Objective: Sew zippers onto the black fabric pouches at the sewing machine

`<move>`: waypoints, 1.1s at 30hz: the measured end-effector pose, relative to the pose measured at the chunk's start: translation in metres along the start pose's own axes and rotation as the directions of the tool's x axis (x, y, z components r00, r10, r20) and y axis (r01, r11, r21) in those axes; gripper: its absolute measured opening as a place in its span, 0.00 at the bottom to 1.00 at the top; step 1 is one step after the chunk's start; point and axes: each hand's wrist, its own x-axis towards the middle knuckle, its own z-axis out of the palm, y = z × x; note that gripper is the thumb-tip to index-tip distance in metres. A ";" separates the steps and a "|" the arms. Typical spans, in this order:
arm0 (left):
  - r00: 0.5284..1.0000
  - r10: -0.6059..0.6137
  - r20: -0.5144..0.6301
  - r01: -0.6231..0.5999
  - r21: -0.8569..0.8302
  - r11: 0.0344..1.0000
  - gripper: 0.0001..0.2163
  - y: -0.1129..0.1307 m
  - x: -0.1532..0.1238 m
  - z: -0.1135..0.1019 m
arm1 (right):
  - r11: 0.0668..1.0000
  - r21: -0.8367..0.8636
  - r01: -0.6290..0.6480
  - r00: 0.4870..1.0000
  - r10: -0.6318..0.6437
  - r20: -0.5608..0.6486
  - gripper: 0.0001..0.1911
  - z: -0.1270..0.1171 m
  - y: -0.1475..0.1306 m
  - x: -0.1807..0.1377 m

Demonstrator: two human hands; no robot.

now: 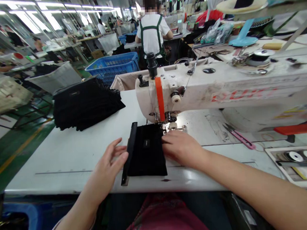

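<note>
A black fabric piece (pixel 150 158) with a small label lies flat on the machine table, its upper right corner by the presser foot (pixel 166 128) of the sewing machine (pixel 148 98). A stiff dark strip (pixel 129 152) runs along its left edge. My left hand (pixel 112 161) is beside that strip, fingers apart, the thumb tip touching or almost touching it. At the fabric's right edge, just below the presser foot, my right hand (pixel 181 146) has its fingers curled in on the fabric; their tips are partly hidden.
A stack of black fabric pieces (pixel 85 104) lies at the table's back left. Pink-handled thread snips (pixel 241 137) rest right of the machine head, near a tray of bobbins (pixel 278 157). A blue crate (pixel 113 64) stands beyond the table. A person (pixel 152 34) sits ahead, back turned.
</note>
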 end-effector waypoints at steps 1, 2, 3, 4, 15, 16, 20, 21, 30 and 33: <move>0.979 0.200 -0.046 -0.186 0.209 0.960 0.22 0.002 -0.006 -0.001 | 0.999 0.019 0.028 1.000 -0.028 0.000 0.09 -0.002 -0.010 -0.005; 0.925 0.379 -0.010 -0.349 0.372 0.860 0.21 0.005 -0.013 0.000 | 0.998 0.044 0.047 0.999 -0.047 -0.001 0.10 -0.002 -0.021 -0.012; 0.856 0.509 0.092 -0.489 0.467 0.737 0.20 0.009 -0.020 0.003 | 0.995 0.080 0.057 0.998 -0.056 -0.013 0.10 -0.002 -0.032 -0.019; 0.776 0.588 0.227 -0.614 0.483 0.625 0.20 0.012 -0.026 0.009 | 0.993 0.112 0.039 0.999 -0.035 -0.035 0.08 -0.001 -0.043 -0.026; 0.545 0.695 0.469 -0.838 0.348 0.421 0.12 -0.003 -0.029 0.050 | 0.922 0.324 -0.214 0.932 0.292 -0.214 0.08 0.012 -0.089 -0.065; 0.556 0.711 0.432 -0.829 0.349 0.436 0.12 -0.001 -0.029 0.047 | 0.922 0.325 -0.211 0.931 0.291 -0.219 0.08 0.012 -0.089 -0.065; 0.563 0.680 0.469 -0.823 0.391 0.412 0.13 0.000 -0.034 0.041 | 0.926 0.312 -0.212 0.933 0.287 -0.217 0.08 0.011 -0.090 -0.065; 0.548 0.657 0.518 -0.835 0.393 0.386 0.13 -0.003 -0.035 0.043 | 0.927 0.306 -0.216 0.934 0.288 -0.213 0.07 0.011 -0.090 -0.065; 0.549 0.658 0.515 -0.835 0.378 0.401 0.13 -0.013 -0.039 0.059 | 0.923 0.311 -0.226 0.927 0.302 -0.222 0.07 0.006 -0.091 -0.070; 0.550 0.660 0.512 -0.835 0.354 0.421 0.13 -0.012 -0.038 0.058 | 0.923 0.295 -0.246 0.929 0.311 -0.199 0.08 0.004 -0.091 -0.072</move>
